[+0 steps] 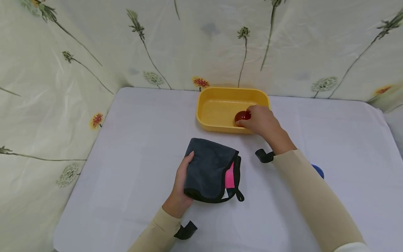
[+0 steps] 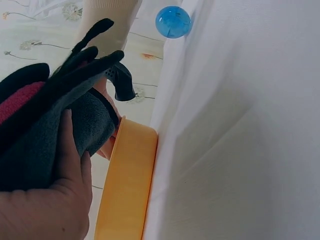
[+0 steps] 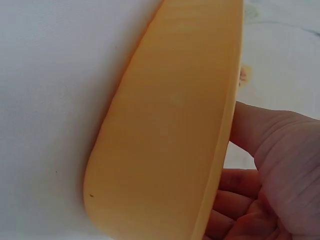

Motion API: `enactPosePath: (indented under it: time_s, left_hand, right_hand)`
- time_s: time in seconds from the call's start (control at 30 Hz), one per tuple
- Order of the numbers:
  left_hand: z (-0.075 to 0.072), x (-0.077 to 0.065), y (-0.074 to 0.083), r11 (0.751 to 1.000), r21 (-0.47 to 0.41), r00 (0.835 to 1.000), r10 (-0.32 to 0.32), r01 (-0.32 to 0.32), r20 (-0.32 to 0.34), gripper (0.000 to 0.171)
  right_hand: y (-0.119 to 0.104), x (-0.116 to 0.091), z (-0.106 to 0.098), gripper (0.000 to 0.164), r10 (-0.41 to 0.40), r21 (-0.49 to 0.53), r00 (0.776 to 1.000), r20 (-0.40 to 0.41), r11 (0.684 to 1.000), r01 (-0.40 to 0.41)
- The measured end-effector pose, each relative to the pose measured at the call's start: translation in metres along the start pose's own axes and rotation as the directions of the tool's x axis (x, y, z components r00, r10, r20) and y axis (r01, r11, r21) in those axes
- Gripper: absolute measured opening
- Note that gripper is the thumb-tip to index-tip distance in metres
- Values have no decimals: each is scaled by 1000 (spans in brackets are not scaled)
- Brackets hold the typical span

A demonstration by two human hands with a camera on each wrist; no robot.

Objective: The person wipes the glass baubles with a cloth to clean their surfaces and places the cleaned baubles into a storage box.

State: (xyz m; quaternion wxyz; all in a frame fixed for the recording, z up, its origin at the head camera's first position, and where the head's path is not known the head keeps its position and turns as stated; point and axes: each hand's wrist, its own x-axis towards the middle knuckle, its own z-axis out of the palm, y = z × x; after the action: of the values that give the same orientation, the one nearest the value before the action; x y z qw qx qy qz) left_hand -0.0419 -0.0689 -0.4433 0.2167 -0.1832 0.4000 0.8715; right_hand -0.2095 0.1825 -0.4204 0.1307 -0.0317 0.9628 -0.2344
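Note:
My left hand (image 1: 181, 189) grips a folded dark grey cloth (image 1: 209, 168) by its left side, thumb on top. The cloth has black edging, a hanging loop and a pink inner side, and it is held over the table in front of the tub. At the near right corner of the yellow tub (image 1: 217, 128), my right hand (image 1: 264, 120) holds a shiny red ball (image 1: 241, 116) inside the rim. In the right wrist view the tub wall hides the ball and the fingertips.
A clear blue ball (image 2: 173, 22) lies on the white-covered table (image 1: 141, 150), to the right; in the head view the right sleeve (image 1: 315, 196) mostly covers it. Behind the tub hangs a flower-printed curtain (image 1: 204, 42). Each wrist carries a black mount (image 1: 186, 231).

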Motion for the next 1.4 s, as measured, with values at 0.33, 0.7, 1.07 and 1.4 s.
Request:
enactPosePath:
  time_s: [0.33, 0.7, 1.07, 1.4]
  left_hand:
    - [-2, -1, -2, 1000, 6, 1000, 2, -2, 2, 70]
    - [0, 0, 3, 999, 7, 999, 38, -38, -28, 69]
    - [-2, 0, 4, 999, 21, 999, 41, -40, -20, 71]
    - [-4, -1, 2, 999, -3, 999, 38, -38, -7, 70]
  right_hand:
    - [-5, -3, 0, 48, 41, -22, 999, 14, 999, -41]
    - [-8, -5, 1, 53, 63, -32, 998, 4, 998, -63]
    - [-6, -4, 3, 56, 62, -20, 998, -5, 998, -62]
    - [-5, -5, 5, 65, 40, -31, 999, -3, 999, -40]
